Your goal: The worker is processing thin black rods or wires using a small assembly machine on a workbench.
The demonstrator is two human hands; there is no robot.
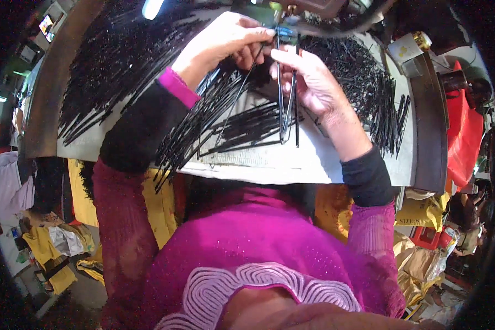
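Observation:
At the far middle of the table my two hands are close together. My left hand (220,47) is closed, thumb and fingers pinching the upper end of a thin black rod (242,88) that slants down toward me. My right hand (313,82) has its fingers curled around a few glossy black rods (282,110), which hang nearly upright with their lower ends apart. Just behind the fingertips is a small device (287,36) with a blue part and brass-coloured knobs; whether the rods touch it I cannot tell. Loose black rods (247,126) lie below my hands.
A large heap of black rods (121,66) covers the left of the white tabletop (324,165), with another heap (363,77) at the right. One bundle (176,143) overhangs the near edge. Beyond the right rim are a yellow-capped container (410,47) and a red bag (463,137).

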